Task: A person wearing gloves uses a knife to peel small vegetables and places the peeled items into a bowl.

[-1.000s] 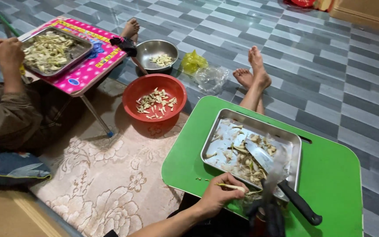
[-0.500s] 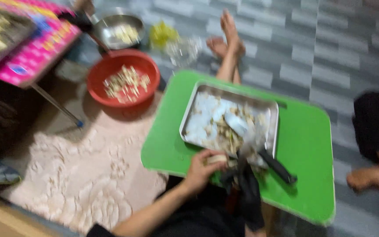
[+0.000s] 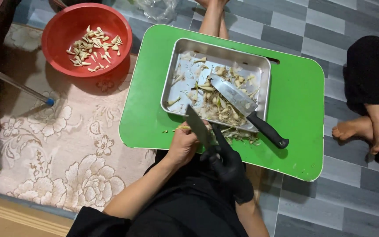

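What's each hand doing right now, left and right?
Left hand: bare, closed on a small stalk piece at the green table edge.
Right hand: black glove, closed on a knife handle, blade up.

I see a floor (image 3: 312, 26) of grey tiles in lighter and darker shades, under soft, even light. A beige rug (image 3: 62, 145) with a flower pattern covers its left side, and a wooden edge (image 3: 14, 217) borders the rug at bottom left.

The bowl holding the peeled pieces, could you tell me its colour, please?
Red bowl, clearest in the head view.
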